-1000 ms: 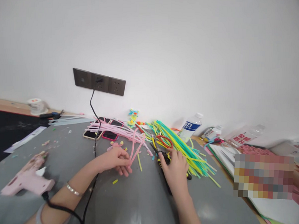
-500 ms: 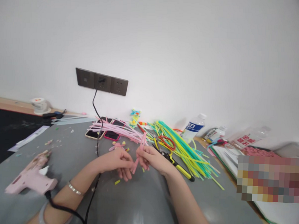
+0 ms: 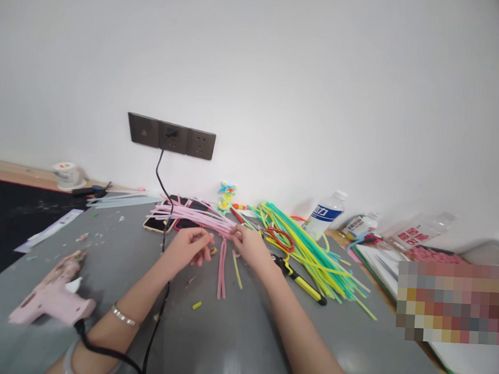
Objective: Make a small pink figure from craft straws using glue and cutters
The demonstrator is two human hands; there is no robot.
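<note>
Showing in the head view, the pair of pink chenille stems lies just on the near side of the fingertips of the right hand, which is the closer hand; their long axis runs toward the near side. Its fingers are bent almost together beside the pink bundle; whether they grip, I cannot tell. Left of the stems, the left hand is half curled, its hold unclear.

Left forearm and right forearm bare, reaching forward, angled inward. Left hand: fingers loosely curled, pointing toward right hand. Right hand back-up, fingers bent, aimed forward-left. Hands near, not touching. Right fingertips partly hidden, pinch hard to confirm.
</note>
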